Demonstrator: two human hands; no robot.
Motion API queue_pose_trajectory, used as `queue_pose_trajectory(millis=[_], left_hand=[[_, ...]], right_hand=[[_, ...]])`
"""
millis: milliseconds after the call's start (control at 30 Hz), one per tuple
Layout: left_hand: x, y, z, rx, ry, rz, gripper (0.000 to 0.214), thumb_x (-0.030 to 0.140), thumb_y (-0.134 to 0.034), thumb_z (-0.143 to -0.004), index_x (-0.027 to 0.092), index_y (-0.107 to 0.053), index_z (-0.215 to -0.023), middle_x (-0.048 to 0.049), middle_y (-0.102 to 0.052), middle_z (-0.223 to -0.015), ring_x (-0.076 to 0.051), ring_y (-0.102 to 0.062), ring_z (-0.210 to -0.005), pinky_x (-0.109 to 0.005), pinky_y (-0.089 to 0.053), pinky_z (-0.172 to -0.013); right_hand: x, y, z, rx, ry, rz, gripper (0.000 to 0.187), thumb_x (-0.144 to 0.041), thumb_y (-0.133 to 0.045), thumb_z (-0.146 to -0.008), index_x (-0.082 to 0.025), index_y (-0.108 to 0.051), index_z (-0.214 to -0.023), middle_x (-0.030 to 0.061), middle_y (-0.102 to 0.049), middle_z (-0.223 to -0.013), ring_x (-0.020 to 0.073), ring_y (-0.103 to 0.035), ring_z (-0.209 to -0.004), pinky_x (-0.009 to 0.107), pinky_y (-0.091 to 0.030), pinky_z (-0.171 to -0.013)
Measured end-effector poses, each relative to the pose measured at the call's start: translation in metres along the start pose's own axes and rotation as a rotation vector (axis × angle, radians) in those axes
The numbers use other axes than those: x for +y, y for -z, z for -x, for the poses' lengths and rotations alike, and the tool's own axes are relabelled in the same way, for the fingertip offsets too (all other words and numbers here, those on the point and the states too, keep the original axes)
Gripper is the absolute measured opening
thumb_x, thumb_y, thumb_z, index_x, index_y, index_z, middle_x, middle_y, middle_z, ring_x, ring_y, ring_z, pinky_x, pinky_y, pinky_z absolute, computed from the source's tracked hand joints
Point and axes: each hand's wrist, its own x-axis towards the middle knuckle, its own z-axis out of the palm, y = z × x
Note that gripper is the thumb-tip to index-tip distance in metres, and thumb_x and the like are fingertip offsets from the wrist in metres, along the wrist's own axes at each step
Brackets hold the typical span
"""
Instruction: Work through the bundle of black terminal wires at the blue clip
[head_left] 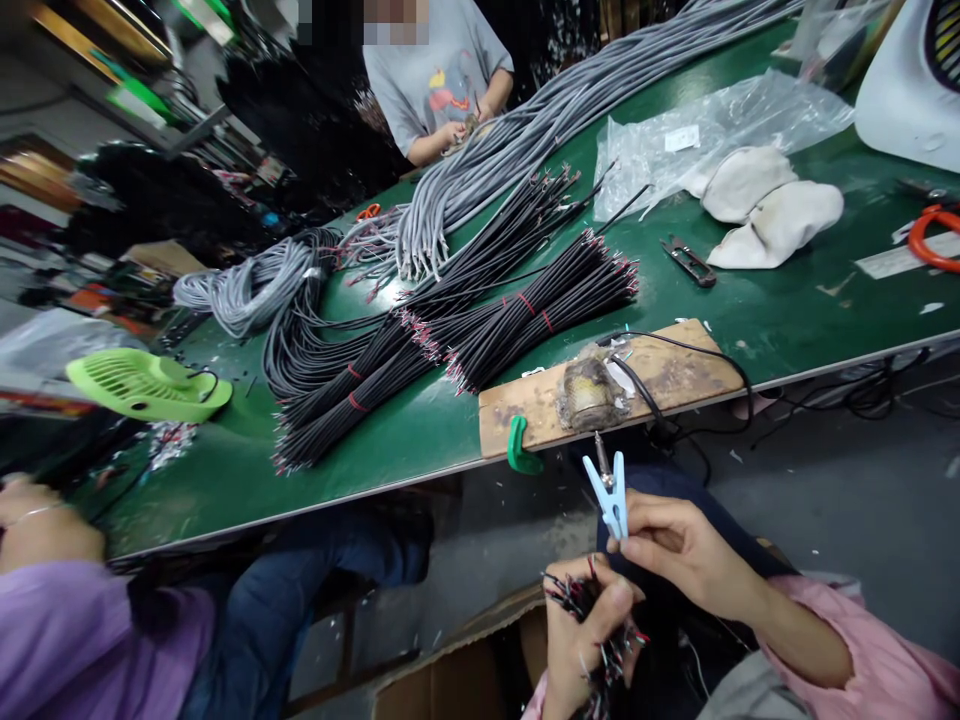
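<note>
My left hand [585, 640] is closed around a bunch of short wires [574, 595] with dark, red and white ends, low in the view. Just above it, my right hand [690, 555] has thumb and forefinger pinched together at the lower end of a light blue clothespin [613, 500]. Whatever lies between those fingertips is too small to make out. The clothespin's spread ends point up toward a pointed metal rod [600, 445]. This rod sticks out from a grimy, wrapped block [589, 395] on a wooden board [517, 400] at the table edge.
On the green table [795, 325] lie bundled black cables [375, 370], long grey cables [517, 140], small snips [688, 262], white gloves [780, 205] and a lime-green fan [146, 383]. A green clamp [521, 447] grips the board. Co-workers sit opposite and at left. A cardboard box [442, 670] stands below.
</note>
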Motion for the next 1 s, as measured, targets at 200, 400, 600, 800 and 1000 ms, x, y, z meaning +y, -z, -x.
queue_pose_trajectory(millis=[200,400,600,800,1000], left_hand=[[-0.005,-0.007,-0.002,0.141,-0.074,-0.148,0.039,0.045,-0.086,-0.059,0.013,-0.064,-0.064,0.0019,-0.056,-0.056,-0.011,-0.050,-0.053,-0.023,-0.044,-0.053],[0.002,-0.006,0.001,0.097,0.067,0.075,0.035,0.047,-0.077,-0.073,0.016,-0.061,-0.068,0.0084,-0.044,-0.047,-0.001,-0.033,-0.026,-0.013,-0.021,-0.029],[0.005,-0.008,0.007,0.051,0.036,0.160,0.028,0.042,-0.079,-0.073,0.016,-0.070,-0.070,0.0043,-0.053,-0.050,0.000,-0.039,-0.025,-0.010,-0.023,-0.029],[0.003,-0.008,0.008,0.057,0.037,0.156,0.023,0.039,-0.079,-0.073,0.018,-0.072,-0.072,0.0041,-0.055,-0.051,-0.001,-0.040,-0.028,-0.010,-0.027,-0.029],[0.006,-0.003,-0.001,0.010,-0.086,-0.048,0.026,0.038,-0.078,-0.073,0.015,-0.071,-0.064,0.0021,-0.056,-0.054,-0.004,-0.043,-0.035,-0.016,-0.033,-0.036]], right_hand=[[-0.010,-0.006,-0.004,0.067,0.134,0.298,0.022,-0.032,-0.066,-0.087,-0.016,-0.067,-0.072,0.0033,-0.061,-0.071,0.0174,-0.054,-0.069,0.030,-0.041,-0.068],[-0.008,-0.004,0.002,0.208,0.226,0.473,0.027,-0.026,-0.060,-0.091,-0.019,-0.057,-0.066,0.0016,-0.056,-0.065,0.0174,-0.052,-0.065,0.032,-0.041,-0.069],[-0.008,0.000,0.001,0.109,0.226,0.358,0.018,-0.026,-0.058,-0.094,-0.018,-0.069,-0.083,0.0058,-0.068,-0.078,0.0197,-0.058,-0.075,0.036,-0.043,-0.080],[-0.011,-0.001,0.002,0.072,0.314,0.358,0.015,-0.021,-0.057,-0.094,-0.018,-0.068,-0.085,0.0050,-0.067,-0.075,0.0189,-0.055,-0.074,0.036,-0.041,-0.078],[-0.007,0.002,0.005,-0.035,0.015,0.060,0.025,-0.038,-0.058,-0.092,-0.016,-0.063,-0.080,0.0040,-0.058,-0.078,0.0174,-0.053,-0.074,0.031,-0.041,-0.071]])
